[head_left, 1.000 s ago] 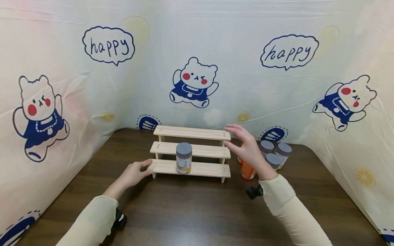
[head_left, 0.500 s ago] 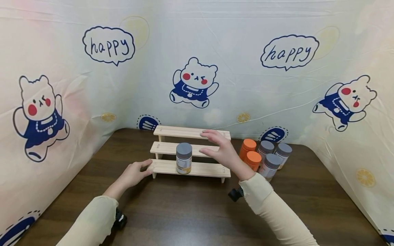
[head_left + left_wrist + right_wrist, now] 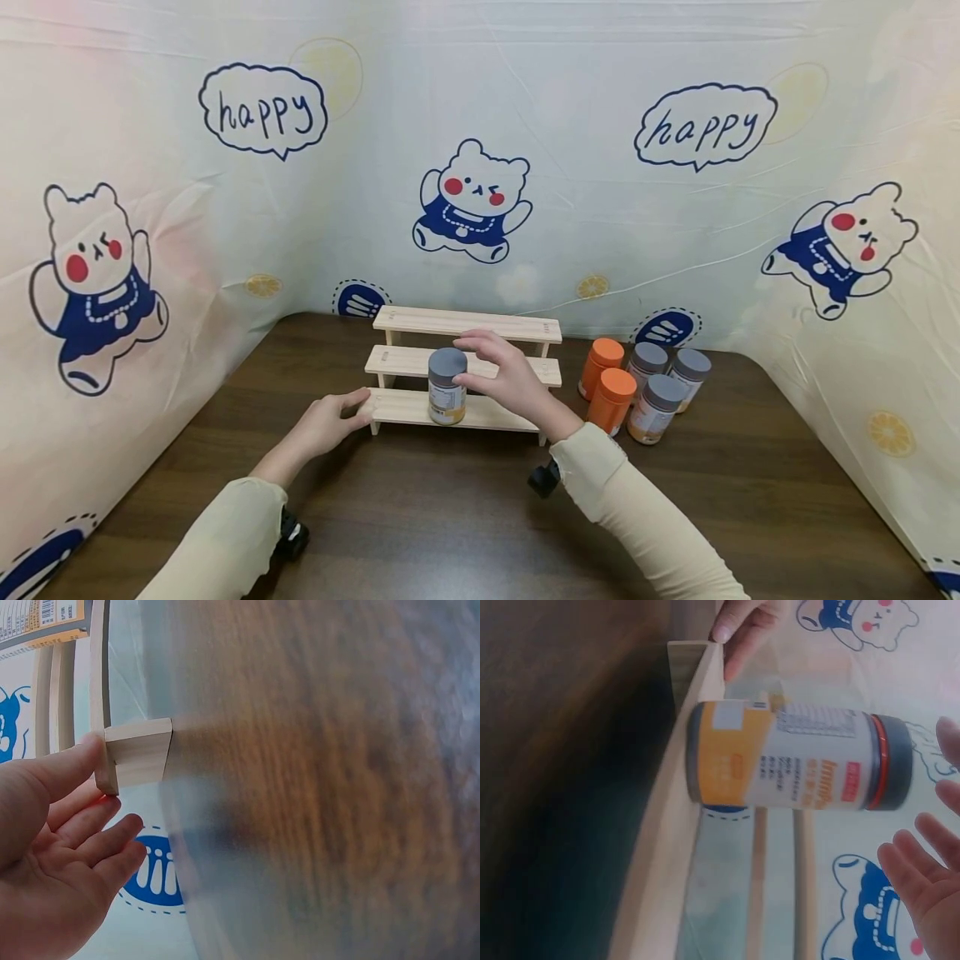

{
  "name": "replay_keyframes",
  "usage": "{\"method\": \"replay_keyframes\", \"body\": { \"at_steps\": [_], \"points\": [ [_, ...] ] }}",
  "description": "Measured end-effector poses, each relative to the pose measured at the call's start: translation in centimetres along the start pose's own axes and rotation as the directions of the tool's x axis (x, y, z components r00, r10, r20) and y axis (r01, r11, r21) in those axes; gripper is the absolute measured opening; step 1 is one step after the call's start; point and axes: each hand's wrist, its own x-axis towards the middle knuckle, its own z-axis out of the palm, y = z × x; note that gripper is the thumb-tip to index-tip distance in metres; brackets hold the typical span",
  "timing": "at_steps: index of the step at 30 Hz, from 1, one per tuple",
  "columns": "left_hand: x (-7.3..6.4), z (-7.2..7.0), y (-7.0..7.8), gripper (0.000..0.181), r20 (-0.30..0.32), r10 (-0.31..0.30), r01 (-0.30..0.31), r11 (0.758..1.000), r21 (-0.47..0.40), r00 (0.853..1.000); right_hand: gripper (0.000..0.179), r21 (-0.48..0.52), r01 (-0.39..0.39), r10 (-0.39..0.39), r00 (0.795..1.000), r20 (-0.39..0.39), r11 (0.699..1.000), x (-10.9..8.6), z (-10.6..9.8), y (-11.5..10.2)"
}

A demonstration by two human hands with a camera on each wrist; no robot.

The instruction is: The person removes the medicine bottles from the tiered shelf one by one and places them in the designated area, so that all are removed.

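A three-step wooden display rack (image 3: pixel 405 406) stands on the table. At its lowest step's left end, my left hand (image 3: pixel 322 429) pinches the board between thumb and index finger, as the left wrist view shows (image 3: pixel 67 840). A grey-lidded supplement jar (image 3: pixel 447 402) with a white and yellow label stands upright on that lowest step, near the middle. My right hand (image 3: pixel 513 385) is just right of the jar's lid, thumb and fingers spread. In the right wrist view a gap shows between the fingers (image 3: pixel 911 866) and the jar (image 3: pixel 795 756).
Right of the rack stand two orange jars (image 3: pixel 611 400) and several grey-lidded jars (image 3: pixel 654 410), close together. A printed cloth (image 3: pixel 480 100) hangs behind and on both sides of the brown table (image 3: pixel 420 517).
My right hand has moved left, from beside the jar group across the rack to the jar on the lowest step. The left hand, rack and that jar have kept their places.
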Motion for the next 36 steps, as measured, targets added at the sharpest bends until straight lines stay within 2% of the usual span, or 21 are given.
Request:
{"method": "replay_keyframes", "body": {
  "at_steps": [8,17,25,36],
  "points": [
    [0.0,-0.1,0.0,0.052,0.002,0.000,0.001,1.000,-0.006,1.000,0.042,0.001,-0.010,0.010,1.000,0.013,1.000,0.1,1.3,0.2],
    [0.0,0.0,0.0,0.052,0.003,-0.001,0.001,1.000,0.000,1.000,0.036,0.000,-0.004,0.004,0.999,0.041,1.000,-0.1,1.9,0.5],
    [0.1,0.0,0.0,0.052,0.004,-0.005,0.005,1.000,-0.002,1.000,0.034,-0.043,0.043,-0.043,0.999,0.016,0.998,-0.1,2.1,1.0],
    [0.2,0.0,-0.1,0.053,0.009,-0.008,0.008,1.000,-0.010,1.000,0.035,-0.052,0.043,-0.043,0.999,0.000,0.998,-0.2,2.2,0.8]
  ]
}}
